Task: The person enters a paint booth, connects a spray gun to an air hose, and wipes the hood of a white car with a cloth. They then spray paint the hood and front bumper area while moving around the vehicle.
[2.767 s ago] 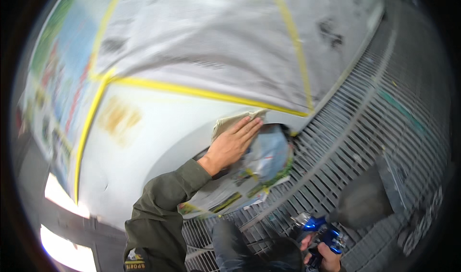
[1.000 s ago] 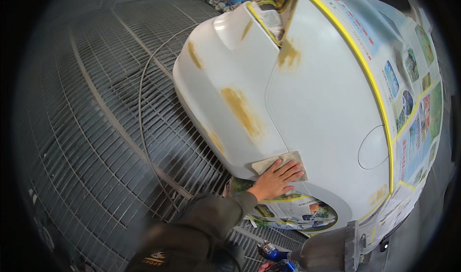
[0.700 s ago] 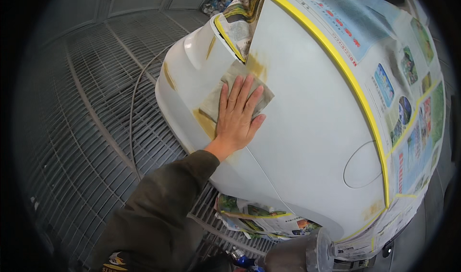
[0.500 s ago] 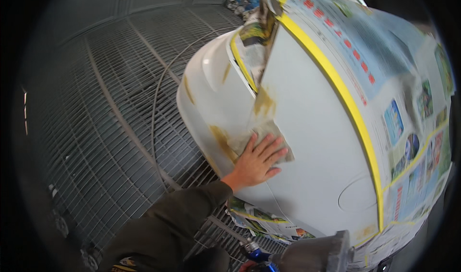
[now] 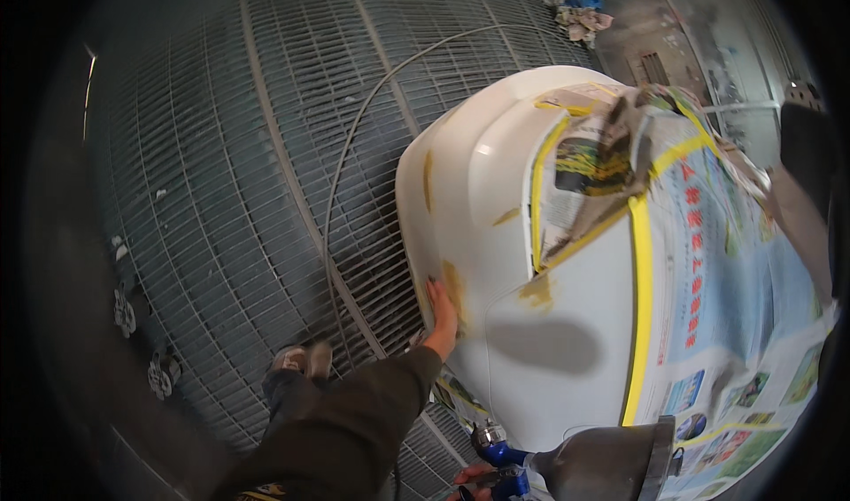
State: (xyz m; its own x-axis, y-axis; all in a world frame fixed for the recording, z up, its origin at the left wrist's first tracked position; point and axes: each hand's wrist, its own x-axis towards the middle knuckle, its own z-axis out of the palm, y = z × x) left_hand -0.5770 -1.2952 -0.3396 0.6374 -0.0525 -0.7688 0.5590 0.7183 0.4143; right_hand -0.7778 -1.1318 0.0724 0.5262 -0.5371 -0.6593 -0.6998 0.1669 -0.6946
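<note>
My left hand (image 5: 438, 315) lies against the curved outer side of the white car bumper (image 5: 452, 169), seen edge-on with fingers stretched out; whether the cloth is under it cannot be seen. Tan-yellow patches (image 5: 537, 293) mark the bumper and panel. Newspaper masking (image 5: 744, 306) with yellow tape (image 5: 639, 306) covers the body to the right and the opening at the corner. Low in the picture, my right hand (image 5: 471, 488) grips a blue spray gun (image 5: 505, 455) with a large grey cup (image 5: 602, 461) on it.
Metal grating (image 5: 195, 191) forms the floor, crossed by a thin hose (image 5: 359, 116). My shoes (image 5: 305, 359) show below left of the bumper. A heap of crumpled paper and plastic (image 5: 571, 5) lies at the back right. Small wheeled items (image 5: 162, 373) sit at the left.
The view has swung toward the bumper's corner. My left hand has moved from rubbing the panel with a tan cloth to the bumper's outer side; the cloth is no longer visible.
</note>
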